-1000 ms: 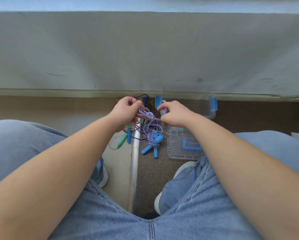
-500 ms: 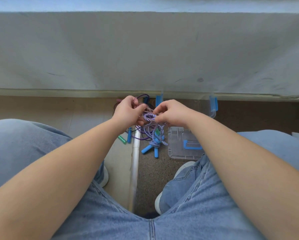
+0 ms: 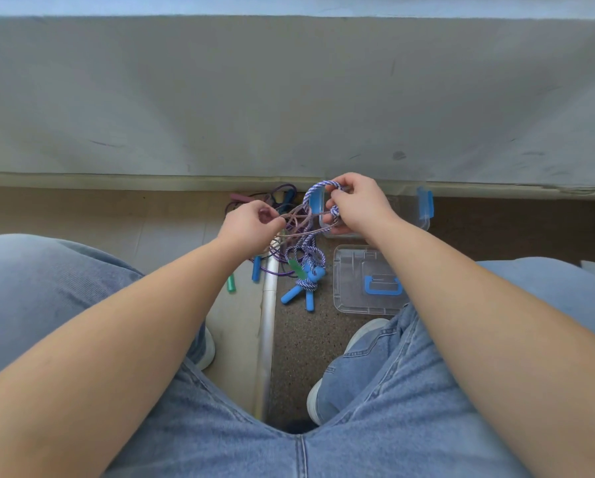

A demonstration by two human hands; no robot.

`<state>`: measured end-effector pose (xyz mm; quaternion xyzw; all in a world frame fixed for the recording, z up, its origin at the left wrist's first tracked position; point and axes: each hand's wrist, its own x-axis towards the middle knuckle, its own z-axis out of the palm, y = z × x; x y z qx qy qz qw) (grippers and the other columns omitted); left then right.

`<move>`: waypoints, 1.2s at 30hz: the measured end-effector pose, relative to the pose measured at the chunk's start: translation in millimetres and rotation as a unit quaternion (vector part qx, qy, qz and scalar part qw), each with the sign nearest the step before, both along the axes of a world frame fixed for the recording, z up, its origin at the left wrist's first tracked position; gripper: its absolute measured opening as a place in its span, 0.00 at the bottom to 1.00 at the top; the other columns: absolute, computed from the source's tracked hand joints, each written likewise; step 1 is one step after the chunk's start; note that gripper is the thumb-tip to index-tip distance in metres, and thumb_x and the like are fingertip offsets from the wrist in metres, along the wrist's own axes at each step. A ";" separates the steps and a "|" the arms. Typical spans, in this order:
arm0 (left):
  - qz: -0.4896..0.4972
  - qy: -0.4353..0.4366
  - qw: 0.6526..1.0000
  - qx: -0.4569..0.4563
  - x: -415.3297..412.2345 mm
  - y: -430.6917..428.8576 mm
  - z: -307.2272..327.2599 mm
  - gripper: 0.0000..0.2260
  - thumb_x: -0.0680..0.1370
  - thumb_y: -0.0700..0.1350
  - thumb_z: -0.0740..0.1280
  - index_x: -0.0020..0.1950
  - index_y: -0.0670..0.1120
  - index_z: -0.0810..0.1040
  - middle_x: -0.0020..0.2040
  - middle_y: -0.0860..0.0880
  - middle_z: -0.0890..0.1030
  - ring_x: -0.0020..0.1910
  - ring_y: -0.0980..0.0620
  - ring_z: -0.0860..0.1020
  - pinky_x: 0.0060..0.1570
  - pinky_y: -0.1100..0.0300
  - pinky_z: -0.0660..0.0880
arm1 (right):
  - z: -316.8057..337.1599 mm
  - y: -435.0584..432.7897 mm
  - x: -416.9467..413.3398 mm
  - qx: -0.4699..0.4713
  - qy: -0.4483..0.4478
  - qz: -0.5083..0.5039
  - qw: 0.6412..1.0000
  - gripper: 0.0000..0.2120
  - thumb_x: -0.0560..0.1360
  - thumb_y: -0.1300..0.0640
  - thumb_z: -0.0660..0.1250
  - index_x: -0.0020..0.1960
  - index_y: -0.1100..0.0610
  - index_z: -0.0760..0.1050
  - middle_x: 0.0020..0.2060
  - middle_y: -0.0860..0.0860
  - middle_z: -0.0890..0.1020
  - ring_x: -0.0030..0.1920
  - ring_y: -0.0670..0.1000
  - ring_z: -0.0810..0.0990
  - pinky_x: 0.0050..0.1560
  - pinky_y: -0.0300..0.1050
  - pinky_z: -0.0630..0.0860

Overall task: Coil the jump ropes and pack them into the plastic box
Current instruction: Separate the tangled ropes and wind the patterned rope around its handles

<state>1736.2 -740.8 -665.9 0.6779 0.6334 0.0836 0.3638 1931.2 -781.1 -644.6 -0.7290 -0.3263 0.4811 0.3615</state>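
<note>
**Rope Tangle Held Between Both Hands**

Your right hand (image 3: 361, 205) grips a loop of the braided rope (image 3: 318, 185) with curled fingers, raised in front of the plastic box (image 3: 423, 220). Your left hand (image 3: 251, 222) pinches thin cords (image 3: 303, 215) that stretch toward the right hand.

The box stands open against the wall (image 3: 289, 98). Your right hand hides most of it, and only its right side and blue latches show. The lid (image 3: 354, 281) lies flat nearer you, partly cut off by your right forearm.

The other ropes (image 3: 282, 193) lie tangled below your hands, and you cannot tell them apart. Blue handles (image 3: 290, 294) rest between the floor strip (image 3: 268, 322) and the lid. The floor (image 3: 116, 215) extends left of the tangle.
</note>
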 end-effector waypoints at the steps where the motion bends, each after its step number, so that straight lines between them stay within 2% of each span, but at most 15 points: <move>1: 0.001 0.017 1.000 0.003 0.0 -0.1 -0.6 0.08 0.77 0.55 0.67 0.47 0.52 0.80 0.44 0.54 0.82 0.48 0.51 0.79 0.48 0.58 0.74 | 0.5 -0.8 0.4 -0.001 -0.018 0.009 1.000 0.11 0.82 0.62 0.56 0.54 0.53 0.76 0.40 0.54 0.79 0.34 0.53 0.83 0.39 0.56 0.85; 6: 0.006 0.064 0.998 0.004 3.9 -1.0 1.8 0.13 0.75 0.55 0.60 0.36 0.49 0.74 0.41 0.47 0.80 0.47 0.45 0.76 0.40 0.57 0.68 | -3.4 0.1 -6.2 -0.006 -0.062 0.068 0.996 0.08 0.84 0.56 0.56 0.54 0.52 0.74 0.39 0.53 0.82 0.28 0.51 0.77 0.37 0.48 0.76; 9: 0.053 -0.037 0.997 -0.038 7.7 0.4 5.4 0.13 0.75 0.52 0.63 0.33 0.47 0.72 0.35 0.48 0.74 0.39 0.44 0.72 0.35 0.57 0.64 | -0.7 2.0 -5.6 -0.007 -0.009 0.072 0.997 0.06 0.85 0.55 0.57 0.53 0.52 0.72 0.38 0.55 0.85 0.29 0.52 0.78 0.43 0.50 0.75; 11: 0.094 -0.116 0.988 -0.046 9.3 1.9 11.0 0.11 0.74 0.51 0.67 0.36 0.47 0.73 0.32 0.49 0.76 0.34 0.48 0.73 0.34 0.59 0.69 | 1.1 1.5 -3.8 -0.022 0.044 0.052 0.997 0.07 0.85 0.55 0.56 0.52 0.52 0.72 0.41 0.58 0.84 0.29 0.53 0.77 0.44 0.51 0.74; 13: 0.146 -0.248 0.953 -0.096 11.1 4.2 14.1 0.09 0.76 0.49 0.69 0.43 0.46 0.74 0.42 0.45 0.83 0.37 0.49 0.81 0.40 0.55 0.80 | 2.1 0.1 -3.6 -0.052 0.089 0.038 0.994 0.08 0.85 0.55 0.55 0.53 0.53 0.73 0.42 0.60 0.82 0.29 0.54 0.76 0.42 0.52 0.76; 15: 0.182 -0.342 0.912 -0.137 13.6 4.6 15.6 0.07 0.81 0.46 0.65 0.48 0.44 0.71 0.50 0.42 0.83 0.35 0.51 0.83 0.37 0.56 0.80 | 3.5 -0.9 -5.4 -0.078 0.100 0.042 0.991 0.08 0.84 0.58 0.55 0.56 0.56 0.73 0.40 0.61 0.79 0.29 0.54 0.73 0.37 0.49 0.75; 20: 0.197 -0.318 0.917 -0.141 13.3 7.5 13.3 0.11 0.84 0.49 0.59 0.46 0.45 0.70 0.34 0.49 0.75 0.24 0.55 0.67 0.24 0.65 0.63 | 2.6 -4.1 -0.6 -0.093 0.054 0.115 0.988 0.19 0.74 0.72 0.55 0.56 0.56 0.75 0.40 0.59 0.82 0.33 0.52 0.74 0.34 0.45 0.69; 22: 0.208 -0.280 0.925 -0.153 11.4 8.9 11.5 0.11 0.83 0.52 0.60 0.49 0.45 0.71 0.33 0.50 0.72 0.23 0.54 0.66 0.24 0.65 0.63 | -0.9 -5.7 2.6 -0.083 -0.022 0.182 0.980 0.18 0.72 0.70 0.63 0.57 0.53 0.77 0.44 0.57 0.85 0.40 0.53 0.79 0.39 0.47 0.73; 24: 0.205 -0.258 0.933 -0.147 9.9 10.6 9.6 0.11 0.81 0.53 0.62 0.50 0.45 0.72 0.33 0.49 0.71 0.23 0.53 0.66 0.24 0.64 0.64 | -5.2 -5.4 3.8 -0.067 -0.087 0.210 0.971 0.13 0.71 0.64 0.71 0.50 0.48 0.79 0.44 0.54 0.85 0.41 0.53 0.81 0.43 0.49 0.76; 26: 0.167 -0.237 0.945 -0.150 8.0 11.7 7.9 0.12 0.78 0.53 0.65 0.51 0.45 0.74 0.34 0.46 0.71 0.25 0.51 0.67 0.25 0.63 0.65 | -9.0 -4.7 4.3 -0.047 -0.121 0.196 0.972 0.09 0.71 0.60 0.73 0.46 0.47 0.80 0.42 0.51 0.85 0.41 0.52 0.82 0.46 0.49 0.79; 28: 0.129 -0.221 0.954 -0.154 5.8 10.4 6.6 0.21 0.73 0.56 0.70 0.59 0.45 0.75 0.42 0.45 0.77 0.29 0.51 0.73 0.29 0.60 0.74 | -12.5 -3.1 5.2 -0.019 -0.130 0.175 0.976 0.06 0.72 0.56 0.74 0.48 0.47 0.81 0.42 0.51 0.86 0.40 0.49 0.81 0.49 0.48 0.79; 30: 0.103 -0.178 0.970 -0.130 5.6 5.6 7.5 0.28 0.70 0.59 0.71 0.66 0.48 0.72 0.53 0.50 0.80 0.42 0.51 0.81 0.45 0.54 0.81 | -13.7 -1.3 5.5 0.008 -0.134 0.171 0.976 0.09 0.72 0.53 0.74 0.52 0.48 0.83 0.41 0.48 0.85 0.40 0.47 0.80 0.49 0.46 0.77; 32: 0.076 -0.163 0.979 -0.100 8.4 0.9 8.1 0.22 0.71 0.57 0.71 0.63 0.52 0.75 0.54 0.53 0.81 0.50 0.53 0.82 0.55 0.54 0.79 | -11.6 -1.0 4.0 0.021 -0.139 0.186 0.973 0.11 0.74 0.52 0.74 0.56 0.45 0.84 0.41 0.45 0.84 0.41 0.45 0.80 0.49 0.44 0.75; 34: 0.071 -0.201 0.972 -0.102 13.3 -1.0 9.0 0.18 0.72 0.54 0.71 0.61 0.53 0.77 0.53 0.50 0.82 0.49 0.52 0.82 0.57 0.48 0.80 | -9.5 -2.1 1.7 0.028 -0.137 0.204 0.969 0.12 0.75 0.51 0.72 0.58 0.43 0.84 0.46 0.44 0.86 0.48 0.46 0.82 0.53 0.44 0.76; 36: 0.086 -0.265 0.952 -0.122 17.7 -2.9 13.8 0.16 0.77 0.47 0.69 0.65 0.51 0.75 0.53 0.47 0.80 0.46 0.51 0.81 0.55 0.44 0.80 | -8.7 -3.7 -0.9 0.034 -0.157 0.218 0.963 0.10 0.76 0.47 0.71 0.57 0.41 0.84 0.46 0.46 0.86 0.48 0.47 0.82 0.51 0.45 0.75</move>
